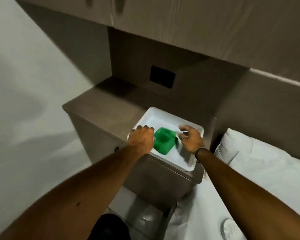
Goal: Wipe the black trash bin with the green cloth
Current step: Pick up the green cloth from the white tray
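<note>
A folded green cloth (163, 141) lies in a white tray (170, 116) on a brown bedside cabinet (102, 108). My left hand (142, 137) is at the tray's left rim with bent fingers, touching the cloth's left edge; blur hides whether it grips anything. My right hand (190, 139) hovers just right of the cloth with its fingers apart and nothing in it. A black rounded shape (109, 227) shows at the bottom under my left forearm; I cannot tell whether it is the trash bin.
A bed with white sheets (267, 170) and a pillow (235, 144) stands to the right. Brown wall cupboards (180, 23) hang overhead. A black wall panel (162, 79) sits behind the cabinet. A round white object (229, 227) lies on the bed.
</note>
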